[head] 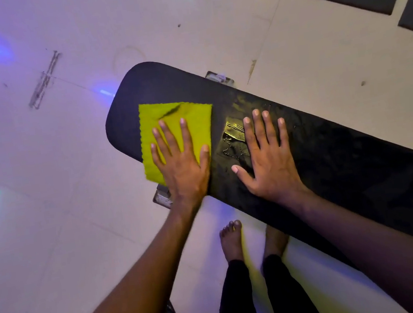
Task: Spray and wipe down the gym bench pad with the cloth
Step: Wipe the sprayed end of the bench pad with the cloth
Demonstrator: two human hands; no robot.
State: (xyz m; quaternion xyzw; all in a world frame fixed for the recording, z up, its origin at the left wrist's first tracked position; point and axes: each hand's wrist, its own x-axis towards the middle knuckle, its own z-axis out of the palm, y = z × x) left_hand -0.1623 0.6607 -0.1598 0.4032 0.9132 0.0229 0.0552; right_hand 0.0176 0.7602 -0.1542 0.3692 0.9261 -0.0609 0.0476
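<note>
1. The left hand point(180, 160) lies flat on the yellow-green cloth point(177, 131), its fingers point(167, 132) spread and pressing down, not pinching; the cloth sits near the rounded end of the black bench pad point(333, 153).
2. The right hand point(267, 155) rests palm-down on the bare pad just beside the cloth, fingers spread, holding nothing.
3. Between and under the hands a wet patch point(235, 138) glistens with beads and streaks of liquid, so spraying looks done here and the wiping appears to be under way (no spray bottle is in view).
4. Risks from here:
   - The cloth's near-left corner overhangs the pad edge, so a stroke towards that side could drag it off onto the floor point(39, 154).
   - The right palm sits on slick vinyl; leaning weight on it could make it slide.
   - That bracing hand covers part of the surface, which may go unwiped unless it shifts.
   - The person stands barefoot beside the bench, so drips on the smooth floor could mean a slip.
</note>
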